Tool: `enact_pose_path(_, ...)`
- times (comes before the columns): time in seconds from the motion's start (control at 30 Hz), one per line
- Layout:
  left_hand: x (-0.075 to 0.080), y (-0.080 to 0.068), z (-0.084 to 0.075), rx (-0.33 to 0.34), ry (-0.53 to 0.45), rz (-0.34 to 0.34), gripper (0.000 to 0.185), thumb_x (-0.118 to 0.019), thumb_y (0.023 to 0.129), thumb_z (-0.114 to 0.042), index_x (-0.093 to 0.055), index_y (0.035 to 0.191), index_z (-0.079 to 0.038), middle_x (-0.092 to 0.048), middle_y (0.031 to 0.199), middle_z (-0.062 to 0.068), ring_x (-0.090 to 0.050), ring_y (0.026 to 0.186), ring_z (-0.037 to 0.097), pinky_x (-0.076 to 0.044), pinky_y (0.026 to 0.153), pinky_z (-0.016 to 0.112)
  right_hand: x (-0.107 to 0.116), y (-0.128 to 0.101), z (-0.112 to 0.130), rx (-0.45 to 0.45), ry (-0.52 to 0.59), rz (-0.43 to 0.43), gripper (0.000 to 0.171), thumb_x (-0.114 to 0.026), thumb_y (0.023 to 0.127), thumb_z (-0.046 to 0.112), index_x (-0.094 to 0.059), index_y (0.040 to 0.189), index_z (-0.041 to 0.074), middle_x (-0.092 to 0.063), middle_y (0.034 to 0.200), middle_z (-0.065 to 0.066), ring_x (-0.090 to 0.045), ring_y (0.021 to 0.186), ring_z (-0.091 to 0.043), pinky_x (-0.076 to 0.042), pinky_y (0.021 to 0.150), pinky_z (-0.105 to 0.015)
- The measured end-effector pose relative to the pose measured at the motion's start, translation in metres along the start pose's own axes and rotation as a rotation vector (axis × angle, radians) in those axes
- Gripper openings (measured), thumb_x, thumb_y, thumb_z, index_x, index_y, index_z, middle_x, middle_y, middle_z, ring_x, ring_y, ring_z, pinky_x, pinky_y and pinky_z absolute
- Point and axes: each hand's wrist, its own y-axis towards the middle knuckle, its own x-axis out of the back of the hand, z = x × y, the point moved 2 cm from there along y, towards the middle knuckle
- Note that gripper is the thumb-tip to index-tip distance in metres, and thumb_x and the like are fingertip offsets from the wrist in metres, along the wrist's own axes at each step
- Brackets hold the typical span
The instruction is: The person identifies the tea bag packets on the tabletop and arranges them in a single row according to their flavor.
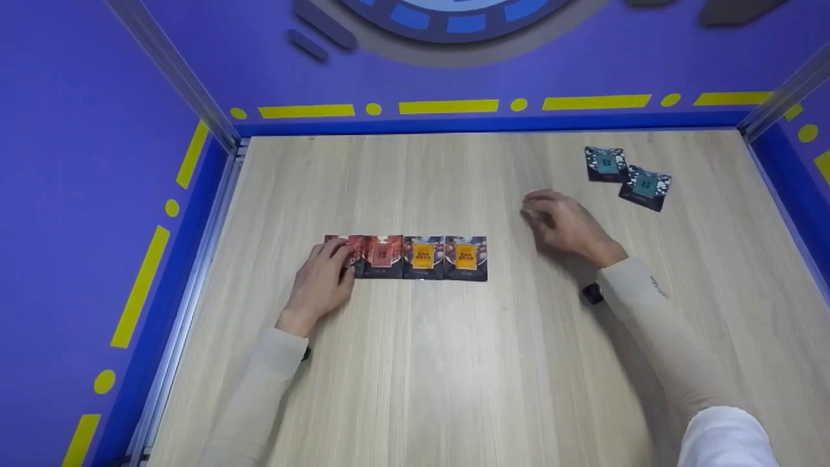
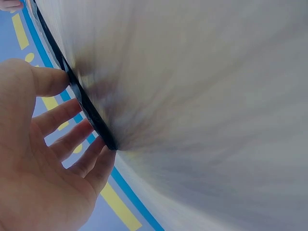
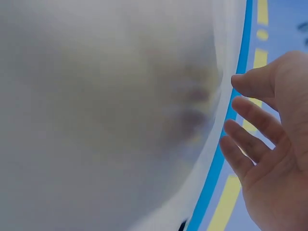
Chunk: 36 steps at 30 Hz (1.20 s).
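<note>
Left hand presses flat on the row of packets mid-table; right hand hovers relaxed, holding nothing

On the table we find four packets edge to edge in a row left of centre. Our left hand rests on the row's leftmost packet; our right hand lies right of the row, apart from it. Two overlapping packets lie at the far right.
</note>
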Motion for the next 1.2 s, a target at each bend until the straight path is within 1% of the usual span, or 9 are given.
enact_pose_path(0.1,-0.001,0.000,0.001,0.007,0.003,0.011,0.045,-0.062,0.104,-0.021,-0.063,0.146,-0.005,-0.055,0.156,0.016,-0.051,0.142,0.038,-0.046,0.117,0.054,0.008,-0.002,-0.019,-0.052,-0.003,-0.033,0.038,-0.068,0.097,0.002,-0.071,0.135,-0.001,-0.063,0.145,-0.022,-0.058,0.137,-0.044,-0.046,0.117,-0.059)
enact_pose_path(0.23,-0.003,-0.001,0.002,0.010,0.005,0.019,0.046,-0.062,0.104,-0.021,-0.063,0.147,-0.005,-0.055,0.157,0.016,-0.050,0.143,0.038,-0.045,0.119,0.054,0.019,-0.007,-0.040,-0.137,-0.012,-0.059,0.041,-0.065,0.098,0.004,-0.067,0.138,-0.005,-0.059,0.148,-0.024,-0.054,0.140,-0.047,-0.042,0.119,-0.061)
enact_pose_path(0.37,-0.003,-0.001,0.002,-0.003,0.003,0.010,0.047,-0.063,0.103,-0.021,-0.062,0.146,-0.004,-0.055,0.156,0.016,-0.051,0.142,0.039,-0.047,0.117,0.055,0.030,-0.013,-0.059,-0.258,0.009,-0.052,0.044,-0.061,0.102,0.010,-0.063,0.143,-0.005,-0.052,0.156,-0.024,-0.045,0.148,-0.049,-0.035,0.123,-0.066)
enact_pose_path(0.47,-0.003,-0.001,0.002,-0.017,0.001,-0.004,0.046,-0.064,0.102,-0.020,-0.063,0.144,-0.002,-0.056,0.154,0.017,-0.053,0.140,0.040,-0.049,0.114,0.055,0.039,-0.016,-0.072,-0.326,0.042,-0.072,0.045,-0.057,0.104,0.013,-0.061,0.146,-0.004,-0.047,0.161,-0.024,-0.040,0.150,-0.051,-0.032,0.123,-0.069)
enact_pose_path(0.6,-0.003,-0.001,0.002,-0.018,0.002,-0.011,0.045,-0.065,0.102,-0.019,-0.064,0.144,-0.003,-0.057,0.153,0.017,-0.053,0.140,0.040,-0.049,0.114,0.056,0.050,-0.018,-0.088,-0.368,0.056,-0.139,0.046,-0.052,0.106,0.014,-0.058,0.148,-0.004,-0.044,0.162,-0.027,-0.039,0.151,-0.053,-0.032,0.122,-0.071)
enact_pose_path(0.7,-0.002,-0.002,0.002,-0.012,0.001,-0.010,0.045,-0.064,0.102,-0.019,-0.063,0.145,-0.003,-0.057,0.153,0.017,-0.053,0.140,0.040,-0.049,0.114,0.056,0.056,-0.020,-0.098,-0.402,0.047,-0.170,0.049,-0.049,0.107,0.015,-0.055,0.150,-0.005,-0.040,0.163,-0.029,-0.036,0.152,-0.054,-0.030,0.123,-0.071)
enact_pose_path(0.9,-0.001,-0.002,0.001,-0.005,0.009,-0.002,0.046,-0.063,0.103,-0.020,-0.062,0.146,-0.004,-0.056,0.154,0.016,-0.052,0.141,0.039,-0.050,0.113,0.055,0.065,-0.026,-0.113,-0.470,0.025,-0.172,0.052,-0.046,0.109,0.018,-0.049,0.154,-0.009,-0.035,0.166,-0.030,-0.034,0.153,-0.055,-0.030,0.124,-0.069)
enact_pose_path(1.2,-0.001,0.000,0.000,0.002,0.017,-0.009,0.047,-0.062,0.103,-0.022,-0.062,0.147,-0.005,-0.056,0.154,0.016,-0.052,0.141,0.037,-0.048,0.116,0.054,0.072,-0.034,-0.128,-0.520,0.017,-0.175,0.055,-0.041,0.107,0.014,-0.044,0.155,-0.012,-0.033,0.166,-0.034,-0.032,0.152,-0.058,-0.029,0.124,-0.069)
